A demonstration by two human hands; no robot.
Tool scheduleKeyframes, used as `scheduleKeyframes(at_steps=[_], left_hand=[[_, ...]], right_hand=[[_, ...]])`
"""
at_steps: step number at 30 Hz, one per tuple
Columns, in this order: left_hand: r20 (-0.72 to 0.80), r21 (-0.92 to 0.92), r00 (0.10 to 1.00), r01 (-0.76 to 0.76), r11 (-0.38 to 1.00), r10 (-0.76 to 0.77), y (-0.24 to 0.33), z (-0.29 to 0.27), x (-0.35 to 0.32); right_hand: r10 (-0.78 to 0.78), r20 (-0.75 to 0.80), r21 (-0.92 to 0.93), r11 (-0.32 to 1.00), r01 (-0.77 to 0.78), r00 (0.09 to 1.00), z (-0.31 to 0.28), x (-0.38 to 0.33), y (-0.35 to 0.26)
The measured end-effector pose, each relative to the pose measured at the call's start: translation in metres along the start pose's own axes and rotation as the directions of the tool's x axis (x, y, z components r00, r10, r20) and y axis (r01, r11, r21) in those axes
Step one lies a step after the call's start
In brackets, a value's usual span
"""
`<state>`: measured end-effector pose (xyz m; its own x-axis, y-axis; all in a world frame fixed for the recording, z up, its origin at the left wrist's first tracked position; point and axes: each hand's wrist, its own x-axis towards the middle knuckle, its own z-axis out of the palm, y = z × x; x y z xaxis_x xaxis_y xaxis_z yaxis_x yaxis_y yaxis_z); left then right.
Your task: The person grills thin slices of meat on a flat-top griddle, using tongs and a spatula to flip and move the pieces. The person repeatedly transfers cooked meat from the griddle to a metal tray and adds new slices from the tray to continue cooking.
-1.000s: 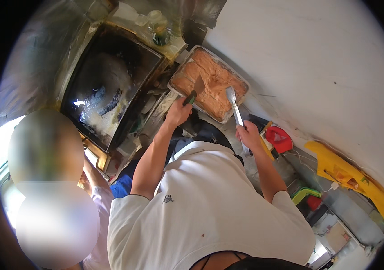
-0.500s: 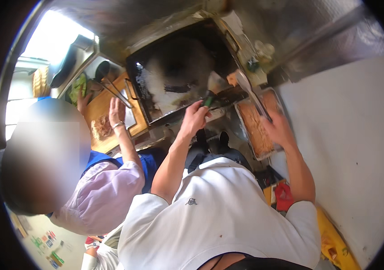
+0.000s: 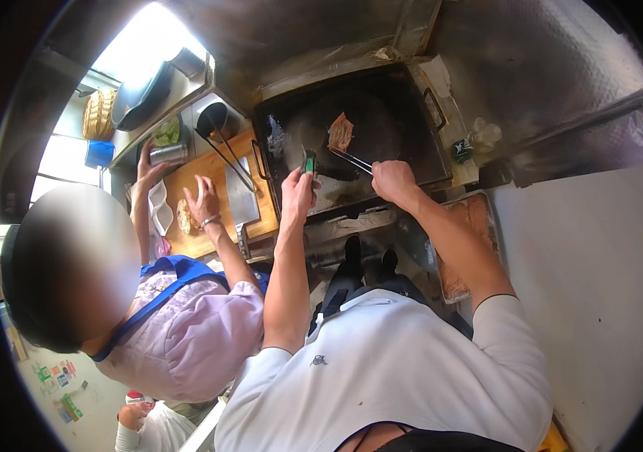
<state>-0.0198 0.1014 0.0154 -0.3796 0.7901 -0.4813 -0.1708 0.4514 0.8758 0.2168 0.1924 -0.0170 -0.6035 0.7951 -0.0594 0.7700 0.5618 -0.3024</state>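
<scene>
Meat (image 3: 341,132): one pinkish-brown piece at the upper middle of the frame, over the griddle (image 3: 412,102); whether it touches the plate or hangs just above it, I cannot tell.
Right hand (image 3: 394,182): clenched around the tongs (image 3: 353,160), whose tips meet the meat's lower end; the long arms likely serve to keep fingers off hot metal.
Left hand (image 3: 299,190): grasping the scraper (image 3: 309,163) by its green handle, just left of the tongs; presumably kept ready there over the griddle's near side. Its blade is hard to make out against the dark plate.
Tray (image 3: 497,232): right of centre, partly hidden by the right forearm, filled with orange-pink meat; set beside the griddle, probably so that the reach is short.
Board (image 3: 178,181): left of the griddle, within the co-worker's reach.
Cleaver (image 3: 241,197): flat on the board's right part, handle toward the lower edge, which would suit a quick grab.
Co-worker's hands: one (image 3: 202,203) spread above food (image 3: 184,218) on the board, the other (image 3: 146,172) by a metal container (image 3: 168,154).
</scene>
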Motion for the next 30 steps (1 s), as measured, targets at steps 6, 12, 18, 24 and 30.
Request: scheduleKeyframes(at_steps=[6, 12, 18, 24, 30], left_hand=[[0.071, 0.180, 0.995, 0.052, 0.982, -0.066, -0.008, -0.001, 0.026], [0.058, 0.100, 0.998, 0.012, 0.995, -0.018, -0.014, -0.006, 0.016], [0.074, 0.355, 0.997, -0.042, 0.934, 0.017, -0.024, -0.023, 0.013], [0.036, 0.402, 0.982, -0.184, 0.897, 0.186, -0.030, -0.017, 0.015], [0.062, 0.361, 0.989, -0.151, 0.920, 0.137, -0.014, -0.018, 0.028]], right_hand=[[0.002, 0.115, 0.123, 0.992, -0.017, 0.993, 0.013, -0.028, -0.003], [0.153, 0.042, 0.263, 0.952, -0.159, 0.987, 0.026, -0.015, 0.018], [0.072, 0.159, 0.192, 0.976, -0.103, 0.985, 0.016, 0.001, 0.037], [0.071, 0.205, 0.191, 0.975, -0.111, 0.976, 0.006, -0.032, 0.059], [0.087, 0.132, 0.280, 0.952, -0.122, 0.987, 0.004, -0.006, 0.053]])
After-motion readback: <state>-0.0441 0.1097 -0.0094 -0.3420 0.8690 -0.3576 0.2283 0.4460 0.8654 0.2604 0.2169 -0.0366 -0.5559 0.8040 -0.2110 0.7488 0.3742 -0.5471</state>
